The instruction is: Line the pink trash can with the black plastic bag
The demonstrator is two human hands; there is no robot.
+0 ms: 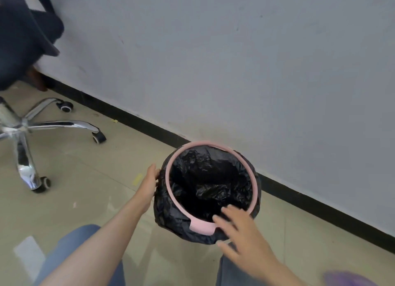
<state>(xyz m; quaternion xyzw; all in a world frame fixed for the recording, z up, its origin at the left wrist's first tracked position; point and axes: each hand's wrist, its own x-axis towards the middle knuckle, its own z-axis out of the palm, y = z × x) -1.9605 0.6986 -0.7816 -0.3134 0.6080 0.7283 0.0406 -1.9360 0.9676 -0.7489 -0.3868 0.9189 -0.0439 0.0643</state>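
Note:
The pink trash can (168,174) stands on the floor by the wall, and only its round pink rim ring shows. The black plastic bag (205,178) fills its inside and is folded down over the outside, under the ring. My left hand (149,182) lies flat against the bag on the can's left side. My right hand (237,230) is over the near rim with fingers spread, its fingertips at the ring and the bag's edge; it is slightly blurred.
An office chair with a chrome star base (23,127) and castors stands at the left. A grey wall (235,61) with a black skirting strip (136,120) runs behind the can. Tiled floor (85,174) lies around it. My knees in jeans are at the bottom.

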